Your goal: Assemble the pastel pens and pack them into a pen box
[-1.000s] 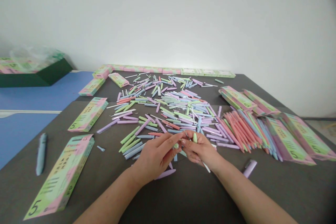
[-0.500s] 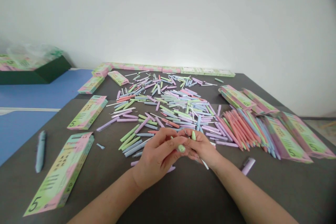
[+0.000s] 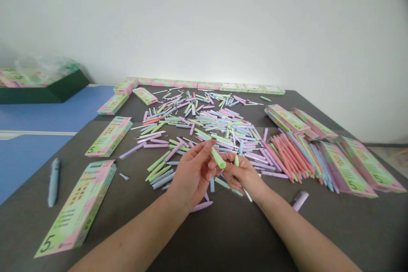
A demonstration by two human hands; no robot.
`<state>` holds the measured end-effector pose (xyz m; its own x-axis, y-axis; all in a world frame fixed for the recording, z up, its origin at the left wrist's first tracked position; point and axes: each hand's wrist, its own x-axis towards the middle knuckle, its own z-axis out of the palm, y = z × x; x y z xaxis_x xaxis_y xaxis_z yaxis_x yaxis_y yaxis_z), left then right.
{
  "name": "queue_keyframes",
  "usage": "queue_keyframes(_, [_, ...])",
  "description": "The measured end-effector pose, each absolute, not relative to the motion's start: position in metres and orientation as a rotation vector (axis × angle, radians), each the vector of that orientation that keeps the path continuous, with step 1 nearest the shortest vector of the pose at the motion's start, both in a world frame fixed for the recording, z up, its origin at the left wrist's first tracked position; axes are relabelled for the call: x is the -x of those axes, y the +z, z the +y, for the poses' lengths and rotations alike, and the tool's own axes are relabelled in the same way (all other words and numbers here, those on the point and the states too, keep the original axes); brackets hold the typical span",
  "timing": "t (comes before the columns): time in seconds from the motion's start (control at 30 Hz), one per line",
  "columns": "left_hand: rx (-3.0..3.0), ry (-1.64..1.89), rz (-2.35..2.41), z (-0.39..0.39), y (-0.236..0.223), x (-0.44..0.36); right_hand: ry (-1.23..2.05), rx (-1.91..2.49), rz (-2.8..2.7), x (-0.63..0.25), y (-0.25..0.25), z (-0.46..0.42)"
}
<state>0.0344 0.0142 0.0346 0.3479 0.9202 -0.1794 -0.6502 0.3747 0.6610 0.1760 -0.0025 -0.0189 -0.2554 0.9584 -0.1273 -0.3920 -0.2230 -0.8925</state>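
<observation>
Left hand (image 3: 194,172) pinches a green pen barrel (image 3: 218,158) just beside the right hand (image 3: 242,176), above a dark table (image 3: 223,238).
The barrel's long axis runs eleven to five o'clock, its open end at five; the right hand's fingers are curled closed around a thin white stick (image 3: 247,194) slanting towards five, with a green tip (image 3: 236,160) poking up between them. From the hands, a dark green tray (image 3: 68,87) at ten o'clock holds printed cartons (image 3: 15,78) under clear plastic (image 3: 47,66); a long carton (image 3: 75,210), between eight and nine, reads "5", its smaller characters illegible. Loose pens (image 3: 216,121) spread around twelve; coral pens (image 3: 291,157) and more "5" cartons (image 3: 350,170) lie near three, contents unseen.
</observation>
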Motion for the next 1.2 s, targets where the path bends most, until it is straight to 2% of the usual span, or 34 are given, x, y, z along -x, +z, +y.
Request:
queue_keyframes(0.27, [-0.311,1.065,0.572,0.011,0.037,-0.045,1.679,0.889,-0.968,-0.175,-0.023,-0.003])
queue_keyframes(1.0, [-0.304,1.069,0.586,0.006,0.037,-0.05,1.686,0.893,-0.935,-0.176,-0.023,-0.003])
queue_keyframes(1.2, [-0.419,1.194,0.725,0.02,0.026,-0.034,1.611,0.908,-0.922,-0.176,-0.018,-0.004])
